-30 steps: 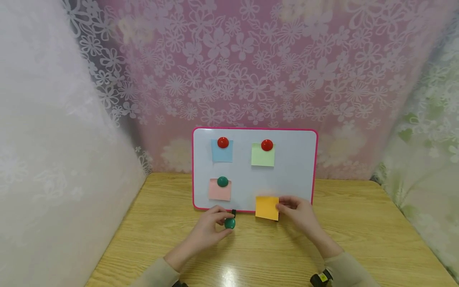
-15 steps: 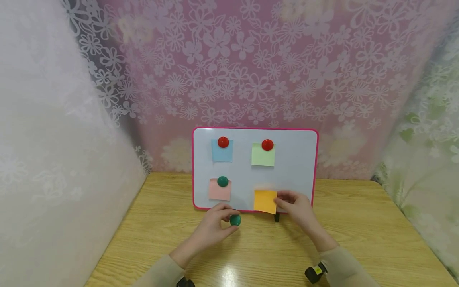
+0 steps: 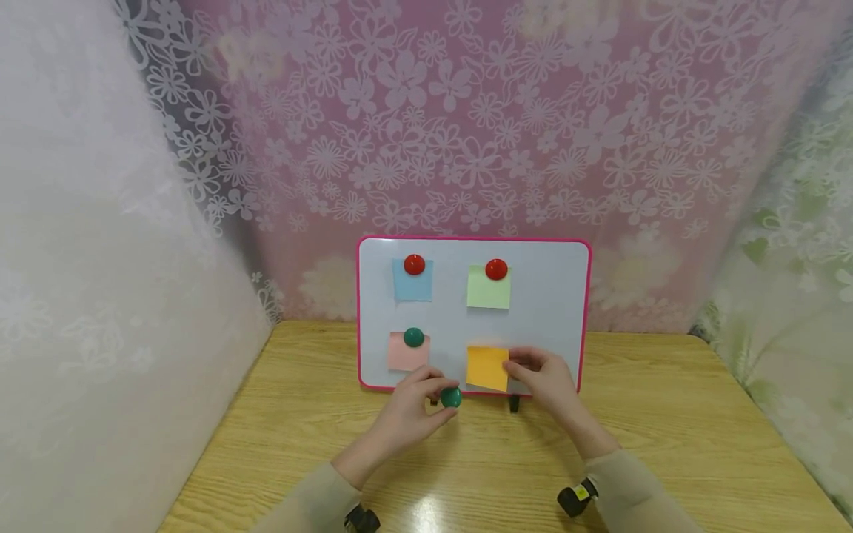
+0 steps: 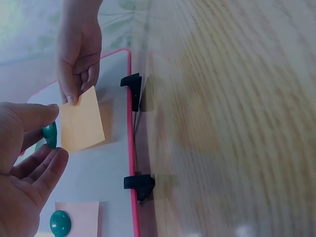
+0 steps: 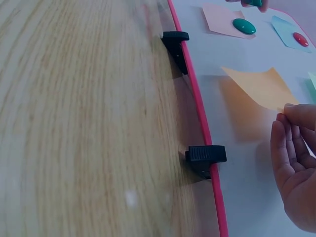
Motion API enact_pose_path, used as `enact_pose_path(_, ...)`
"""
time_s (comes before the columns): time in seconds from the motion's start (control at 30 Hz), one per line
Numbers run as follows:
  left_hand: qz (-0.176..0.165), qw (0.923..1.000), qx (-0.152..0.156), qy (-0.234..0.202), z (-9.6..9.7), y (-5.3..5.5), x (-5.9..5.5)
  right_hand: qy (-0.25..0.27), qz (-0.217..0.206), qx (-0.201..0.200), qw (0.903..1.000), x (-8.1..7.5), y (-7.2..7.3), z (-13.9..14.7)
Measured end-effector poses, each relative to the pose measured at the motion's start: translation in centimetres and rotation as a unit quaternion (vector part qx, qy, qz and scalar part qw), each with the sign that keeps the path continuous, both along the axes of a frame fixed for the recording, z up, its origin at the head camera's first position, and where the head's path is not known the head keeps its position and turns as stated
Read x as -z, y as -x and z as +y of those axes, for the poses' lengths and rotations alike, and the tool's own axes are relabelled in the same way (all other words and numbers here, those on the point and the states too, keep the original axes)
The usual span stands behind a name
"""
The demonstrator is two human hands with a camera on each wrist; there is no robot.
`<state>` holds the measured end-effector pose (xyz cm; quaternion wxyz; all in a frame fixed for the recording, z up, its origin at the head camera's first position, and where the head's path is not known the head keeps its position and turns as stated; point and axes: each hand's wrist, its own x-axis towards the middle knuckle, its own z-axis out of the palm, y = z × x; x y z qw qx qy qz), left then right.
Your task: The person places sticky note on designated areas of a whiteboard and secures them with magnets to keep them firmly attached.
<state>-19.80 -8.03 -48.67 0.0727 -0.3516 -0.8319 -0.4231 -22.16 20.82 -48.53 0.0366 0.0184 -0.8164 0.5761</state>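
Between thumb and fingers my left hand [image 3: 413, 411] pinches a round green magnet [image 3: 451, 397], just left of an orange sticky note [image 3: 488, 368]. That note is pinched at its right edge by my right hand [image 3: 548, 377]. It hovers in front of the lower part of a pink-framed whiteboard [image 3: 546, 296]; the right wrist view shows its sheet [image 5: 264, 89] bowed, with a gap and a shadow behind it. On the board, red magnets hold a blue note [image 3: 413, 287] and a light green note [image 3: 489, 292]. Another green magnet [image 3: 414, 337] holds a pink note [image 3: 404, 359].
The whiteboard stands tilted on the wooden table [image 3: 306, 414], propped by black clip feet [image 5: 206, 154] at its lower edge. A flowered curtain [image 3: 480, 148] hangs behind, and pale patterned sheets flank both sides.
My right hand has raised the orange note and shifted it slightly left, up against the lower board area. My left hand has carried the green magnet rightward and up, closer to the note.
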Motion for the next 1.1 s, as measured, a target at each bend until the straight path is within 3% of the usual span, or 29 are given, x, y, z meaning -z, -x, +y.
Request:
enact_pose_path(0.3,0.007,0.9999,0.009,0.005,1.3,0.2,-0.7,0.004,0.002,0.013,0.9999,-0.2,0.4,-0.2)
enact_pose_path(1.1,0.040,0.9968,-0.062,0.032,5.4,3.3,-0.6,-0.025,0.032,0.046,0.9981,0.6,1.1,-0.6)
